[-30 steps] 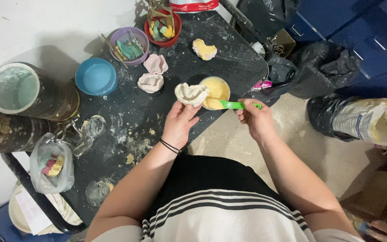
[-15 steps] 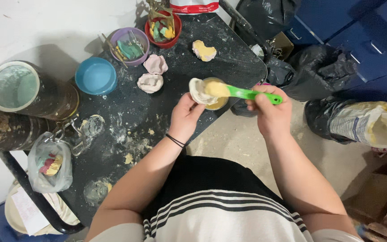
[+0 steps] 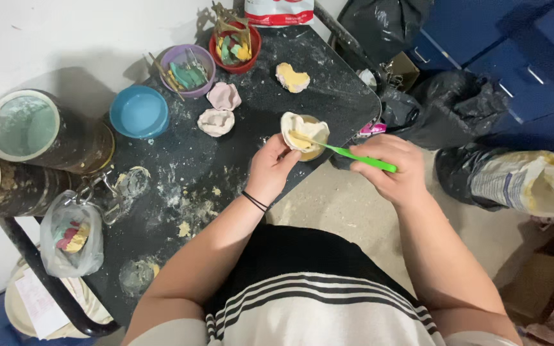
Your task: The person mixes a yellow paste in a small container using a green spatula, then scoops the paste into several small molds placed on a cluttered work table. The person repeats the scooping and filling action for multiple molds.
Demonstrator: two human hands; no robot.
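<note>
Squarely within left grip: mould

My left hand reaches forward with a dark band around its wrist, fingers curled upward in a cupping grip. My right hand sits just beside it, knuckles up, fingers closed in a pinching grip. Both forearms are bare and angle inward.

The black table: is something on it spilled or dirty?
Yes. The black table is smeared with pale powder and yellowish crumbs, thickest below the blue bowl. Dried lumps lie near the left hand, which holds a pale mould; the right hand works it with a green tool.
</note>
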